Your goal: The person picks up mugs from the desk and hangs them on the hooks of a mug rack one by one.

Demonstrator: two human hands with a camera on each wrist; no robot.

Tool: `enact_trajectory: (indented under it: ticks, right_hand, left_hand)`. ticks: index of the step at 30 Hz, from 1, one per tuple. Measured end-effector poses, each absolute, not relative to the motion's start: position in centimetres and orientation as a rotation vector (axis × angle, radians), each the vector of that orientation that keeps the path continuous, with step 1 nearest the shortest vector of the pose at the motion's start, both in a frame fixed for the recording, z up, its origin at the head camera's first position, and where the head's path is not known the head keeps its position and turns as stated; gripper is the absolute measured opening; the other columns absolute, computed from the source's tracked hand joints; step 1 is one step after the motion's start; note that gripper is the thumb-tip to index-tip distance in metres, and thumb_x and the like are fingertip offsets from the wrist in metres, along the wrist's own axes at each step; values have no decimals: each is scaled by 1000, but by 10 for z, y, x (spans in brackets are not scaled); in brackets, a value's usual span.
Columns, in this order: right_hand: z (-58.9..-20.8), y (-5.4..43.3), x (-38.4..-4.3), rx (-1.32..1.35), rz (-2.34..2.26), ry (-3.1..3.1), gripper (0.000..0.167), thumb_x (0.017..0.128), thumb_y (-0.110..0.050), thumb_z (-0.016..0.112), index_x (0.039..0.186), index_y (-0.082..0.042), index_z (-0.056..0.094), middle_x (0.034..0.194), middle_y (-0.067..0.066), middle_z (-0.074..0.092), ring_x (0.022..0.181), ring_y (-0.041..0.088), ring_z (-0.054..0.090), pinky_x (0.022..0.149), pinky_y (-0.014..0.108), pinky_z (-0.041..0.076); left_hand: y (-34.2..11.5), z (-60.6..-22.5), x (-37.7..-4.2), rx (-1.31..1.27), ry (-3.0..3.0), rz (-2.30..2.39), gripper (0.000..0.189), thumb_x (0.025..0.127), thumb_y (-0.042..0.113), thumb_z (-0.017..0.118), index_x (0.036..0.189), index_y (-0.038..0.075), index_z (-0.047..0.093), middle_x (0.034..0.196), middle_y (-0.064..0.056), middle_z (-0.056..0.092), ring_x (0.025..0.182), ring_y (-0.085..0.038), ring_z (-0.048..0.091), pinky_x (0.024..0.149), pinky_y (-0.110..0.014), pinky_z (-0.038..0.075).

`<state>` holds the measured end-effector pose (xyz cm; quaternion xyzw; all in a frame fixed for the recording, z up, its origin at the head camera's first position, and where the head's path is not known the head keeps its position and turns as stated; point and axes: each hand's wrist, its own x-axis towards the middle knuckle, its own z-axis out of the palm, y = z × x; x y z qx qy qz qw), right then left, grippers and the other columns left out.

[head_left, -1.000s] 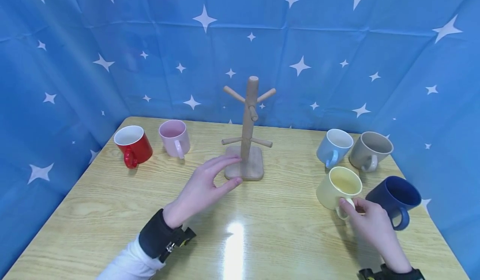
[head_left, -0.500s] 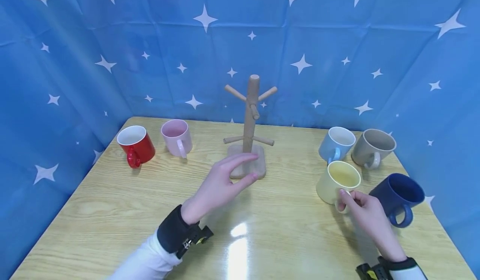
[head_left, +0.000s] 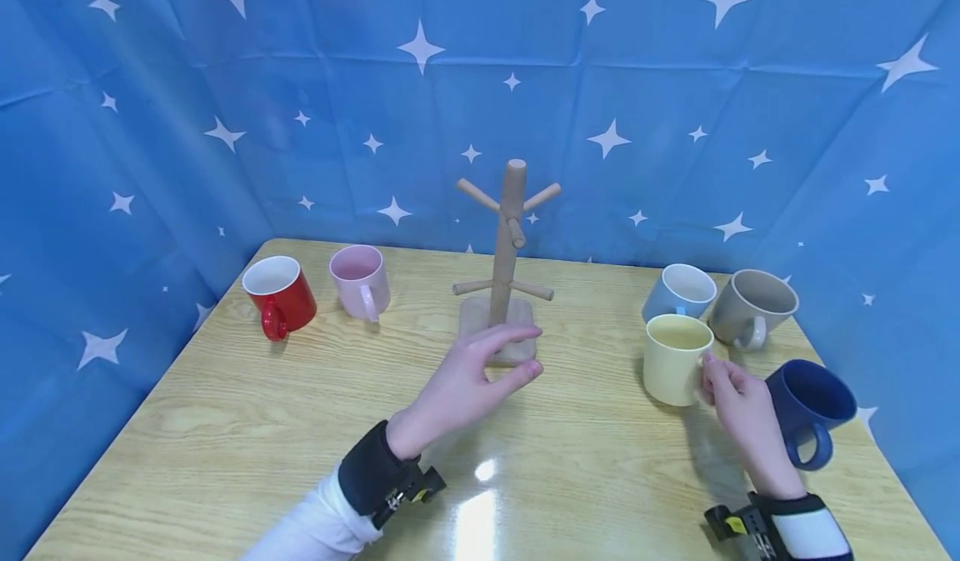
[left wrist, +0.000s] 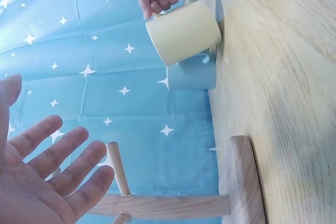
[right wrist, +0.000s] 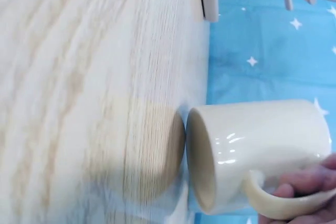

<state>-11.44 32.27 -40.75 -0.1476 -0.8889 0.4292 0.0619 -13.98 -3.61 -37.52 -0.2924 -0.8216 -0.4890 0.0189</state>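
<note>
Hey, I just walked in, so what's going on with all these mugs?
A person's right hand is gripping the yellow mug by its handle. Their left hand is open and holding nothing, in front of the wooden mug stand, which has no mugs hanging on it. Red and pink mugs are off to the left; light blue, gray and dark blue ones are on the right.
</note>
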Motion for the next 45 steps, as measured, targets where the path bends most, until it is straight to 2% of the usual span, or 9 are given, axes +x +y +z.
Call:
enact_trajectory:
  ticks: [6, 12, 22, 26, 31, 36, 40, 43, 45]
  right_hand:
    - [-406, 315, -124, -594, 1507, -2446, 57, 110, -44, 45, 63, -12, 45, 56, -9, 36, 57, 18, 37, 59, 36, 28]
    - [-394, 296, -133, -623, 1820, -2065, 54, 105, -22, 54, 54, -12, 40, 52, -8, 33, 56, 16, 31, 61, 33, 24]
    - [-360, 266, -143, -347, 2176, -1810, 53, 105, -9, 41, 53, -15, 38, 55, -1, 28, 59, 19, 28, 69, 39, 19]
    - [-347, 252, -148, -245, 2214, -1819, 52, 104, -7, 39, 53, -16, 39, 54, -3, 30, 59, 18, 28, 67, 38, 20]
    - [-337, 233, -153, -155, 2267, -1781, 49, 101, -4, 36, 54, -16, 37, 53, -4, 29, 59, 19, 24, 65, 37, 17]
    - [-334, 217, -151, -126, 2339, -1727, 49, 102, -4, 35, 54, -17, 36, 53, -6, 30, 58, 18, 22, 64, 36, 17]
    - [-331, 211, -145, -153, 2374, -1722, 49, 103, -5, 35, 55, -17, 39, 54, -8, 34, 57, 15, 28, 59, 29, 24]
    - [-329, 210, -141, -171, 2373, -1746, 51, 103, -6, 36, 54, -17, 40, 54, -8, 36, 57, 12, 32, 59, 25, 30]
    - [-327, 210, -138, -172, 2373, -1737, 51, 104, -6, 35, 55, -17, 40, 54, -8, 36, 57, 12, 32, 59, 26, 29]
  left_hand:
    - [-34, -375, -141, -870, -2516, -1609, 44, 102, 23, 68, 144, 11, 63, 147, -10, 66, 137, -30, 63, 110, -54, 55]
    - [-34, -374, -143, -828, -2518, -1688, 43, 103, 22, 67, 144, 11, 62, 148, -10, 66, 136, -30, 63, 111, -51, 55]
    - [-20, -365, -145, -837, -2403, -1828, 46, 105, 23, 65, 148, 10, 58, 149, -11, 64, 135, -30, 64, 110, -49, 55]
    - [-13, -365, -144, -820, -2362, -1877, 49, 104, 21, 66, 150, 7, 55, 151, -14, 62, 136, -33, 63, 109, -53, 55]
    - [-9, -367, -144, -770, -2316, -1901, 51, 104, 17, 66, 152, 10, 52, 154, -11, 60, 138, -32, 62, 108, -52, 55]
    - [-11, -370, -144, -737, -2280, -1926, 52, 103, 15, 66, 152, 10, 51, 155, -13, 58, 140, -34, 60, 108, -57, 54]
    - [-10, -371, -142, -749, -2275, -1942, 55, 103, 21, 67, 154, 11, 48, 157, -13, 55, 142, -35, 58, 110, -56, 53]
    - [-7, -372, -141, -755, -2267, -1964, 62, 103, 35, 68, 156, 14, 45, 159, -10, 52, 144, -33, 56, 111, -56, 52]
    - [-4, -372, -140, -766, -2260, -1986, 70, 101, 47, 67, 158, 15, 42, 161, -9, 50, 146, -33, 54, 112, -57, 50]
